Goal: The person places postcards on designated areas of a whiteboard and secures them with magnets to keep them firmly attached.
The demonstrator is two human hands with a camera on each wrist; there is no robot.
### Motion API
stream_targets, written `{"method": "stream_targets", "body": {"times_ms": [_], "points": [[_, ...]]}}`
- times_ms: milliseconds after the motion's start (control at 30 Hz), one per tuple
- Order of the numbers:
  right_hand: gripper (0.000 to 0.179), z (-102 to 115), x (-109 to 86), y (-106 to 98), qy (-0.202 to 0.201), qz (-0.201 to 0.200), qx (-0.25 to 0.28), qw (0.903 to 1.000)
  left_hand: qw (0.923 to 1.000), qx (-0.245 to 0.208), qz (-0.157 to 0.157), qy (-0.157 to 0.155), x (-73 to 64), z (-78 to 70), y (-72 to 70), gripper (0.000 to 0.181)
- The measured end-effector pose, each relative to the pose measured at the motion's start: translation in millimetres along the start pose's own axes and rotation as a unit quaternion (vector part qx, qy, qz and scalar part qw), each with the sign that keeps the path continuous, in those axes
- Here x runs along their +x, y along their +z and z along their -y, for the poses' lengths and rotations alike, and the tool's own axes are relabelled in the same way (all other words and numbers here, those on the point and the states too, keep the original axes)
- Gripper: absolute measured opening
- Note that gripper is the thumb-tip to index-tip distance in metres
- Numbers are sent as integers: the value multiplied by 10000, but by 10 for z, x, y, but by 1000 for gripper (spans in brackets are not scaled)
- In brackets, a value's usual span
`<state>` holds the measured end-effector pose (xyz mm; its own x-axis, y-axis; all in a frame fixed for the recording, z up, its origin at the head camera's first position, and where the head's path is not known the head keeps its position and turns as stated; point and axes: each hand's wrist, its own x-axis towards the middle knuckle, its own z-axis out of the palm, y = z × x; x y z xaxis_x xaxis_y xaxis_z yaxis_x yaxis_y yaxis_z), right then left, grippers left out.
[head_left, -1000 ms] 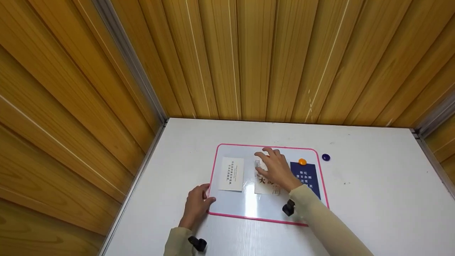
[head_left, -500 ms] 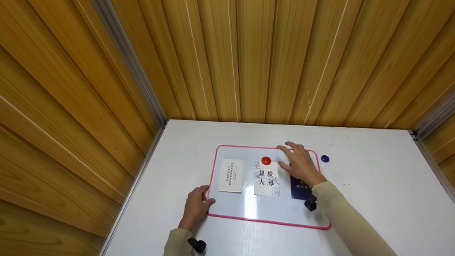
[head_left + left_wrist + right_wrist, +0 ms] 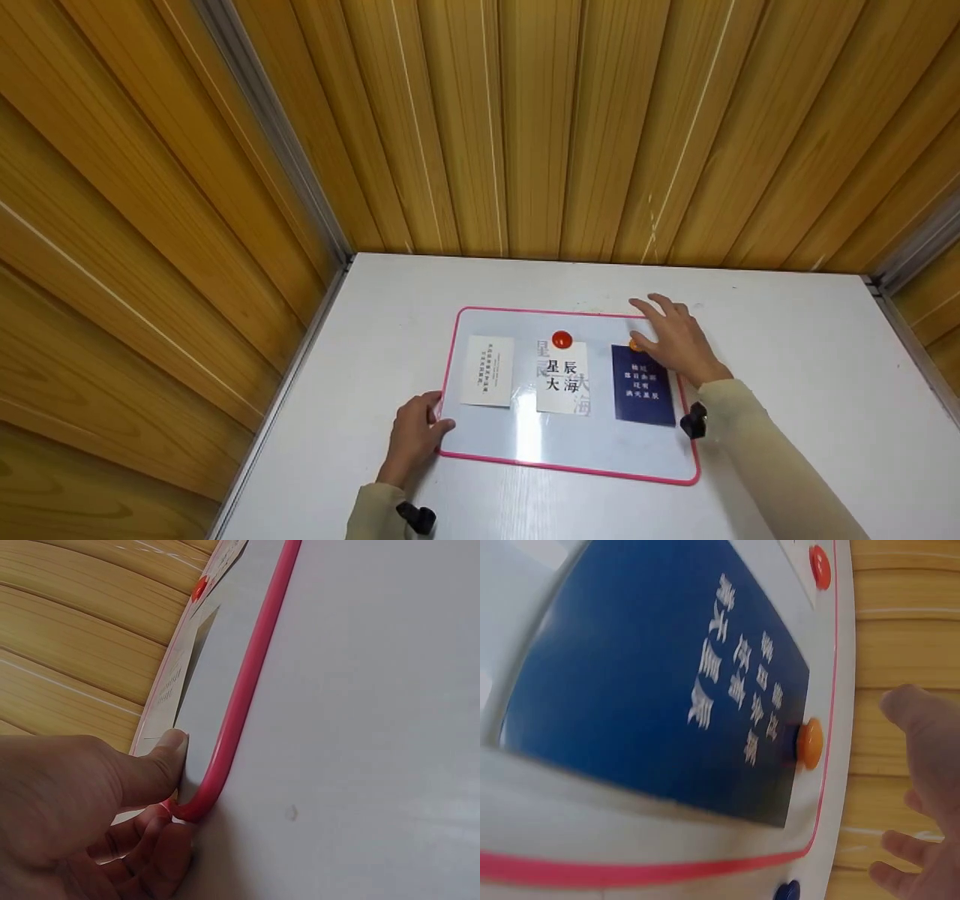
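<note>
My left hand (image 3: 414,433) grips the lower left edge of a pink-framed whiteboard (image 3: 487,436), thumb on top and fingers curled under the rim, as the left wrist view shows. Over the board's top right corner is my right hand (image 3: 681,341), fingers spread and holding nothing. Its thumb overlaps an orange magnet (image 3: 811,743) in the head view; in the right wrist view the two are apart. That magnet sits at the top edge of a dark blue card (image 3: 643,405). A red magnet (image 3: 562,340) is on the top of the middle white card (image 3: 553,401).
Another white card (image 3: 487,371) lies on the board's left part with no magnet on it. A dark blue magnet (image 3: 787,890) rests on the table just past the board's right edge, hidden by the hand in the head view. Wood-patterned walls (image 3: 525,150) border the white table (image 3: 810,360).
My right hand has moved right, from above the middle card and red magnet, across the blue card to the board's top right corner. The left hand has kept its hold on the whiteboard.
</note>
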<state>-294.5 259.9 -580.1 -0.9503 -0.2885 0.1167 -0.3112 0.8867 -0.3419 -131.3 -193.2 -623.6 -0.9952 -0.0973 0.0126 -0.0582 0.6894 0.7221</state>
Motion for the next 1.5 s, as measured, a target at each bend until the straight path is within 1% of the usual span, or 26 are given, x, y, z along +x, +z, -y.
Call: {"method": "stream_targets", "body": {"times_ms": [200, 433, 567, 667, 800, 900, 1000, 1133, 1233, 1367, 1500], "points": [[62, -197, -51, -19, 202, -18, -82, 9998, 9999, -1, -39, 128, -7, -7, -2, 55], [57, -335, -114, -14, 241, -69, -110, 9996, 9999, -27, -71, 154, -8, 0, -10, 54], [55, -415, -157, 3, 263, -93, -98, 9996, 9995, 29, -100, 287, -14, 2, -6, 53], [52, -460, -190, 10, 396, -44, -76, 9992, 9994, 22, -120, 322, -20, 0, -5, 52], [49, -499, -212, 23, 588, 78, -74, 9982, 9997, -36, -96, 234, -17, -8, -12, 52], [48, -518, -223, 28, 653, 152, -92, 9977, 9998, -51, -71, 171, -10, -8, -17, 53], [45, -531, -243, 23, 618, 143, -137, 9979, 9998, -55, -60, 168, -5, -3, -18, 53], [40, -557, -278, 15, 467, 33, -176, 9987, 9999, -50, -36, 146, -10, -3, -18, 52], [38, -567, -296, 6, 425, -44, -143, 9990, 9999, -41, -32, 128, -13, -10, -21, 52], [35, -579, -311, 1, 426, -125, -111, 9990, 9999, -43, -53, 157, -18, -14, -24, 52], [30, -598, -325, 6, 309, -252, -177, 9990, 9996, 44, -79, 281, -15, 4, -18, 53]]}}
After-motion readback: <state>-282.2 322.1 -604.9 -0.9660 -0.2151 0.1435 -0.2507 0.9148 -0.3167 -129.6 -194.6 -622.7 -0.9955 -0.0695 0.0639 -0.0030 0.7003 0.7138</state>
